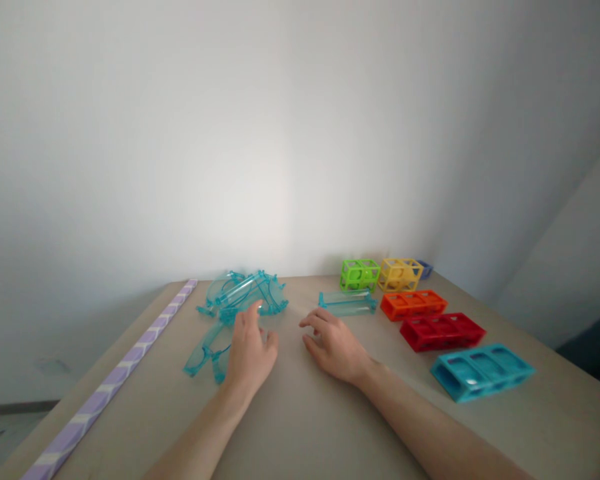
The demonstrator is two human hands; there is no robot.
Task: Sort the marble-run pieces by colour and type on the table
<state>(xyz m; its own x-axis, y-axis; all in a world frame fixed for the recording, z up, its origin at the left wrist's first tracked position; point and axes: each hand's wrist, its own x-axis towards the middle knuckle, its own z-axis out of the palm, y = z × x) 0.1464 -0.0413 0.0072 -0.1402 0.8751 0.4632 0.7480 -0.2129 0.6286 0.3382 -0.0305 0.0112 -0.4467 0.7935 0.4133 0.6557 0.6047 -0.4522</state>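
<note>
My left hand point(249, 352) lies flat on the beige table point(305, 413), fingers stretched toward a pile of clear teal curved track pieces point(245, 297); more teal curved pieces point(205, 350) lie just left of it, partly under the hand. My right hand point(334, 347) rests on the table with fingers loosely spread, holding nothing. A straight clear teal track piece point(349, 302) lies just beyond its fingertips.
Coloured open-frame blocks line the right side: green point(359, 274), yellow point(400, 274), orange point(413, 304), red point(443, 331) and light blue point(483, 371). A small purple piece point(425, 268) sits behind the yellow one. A purple-and-white striped strip point(115, 377) runs along the table's left edge. A white wall stands behind.
</note>
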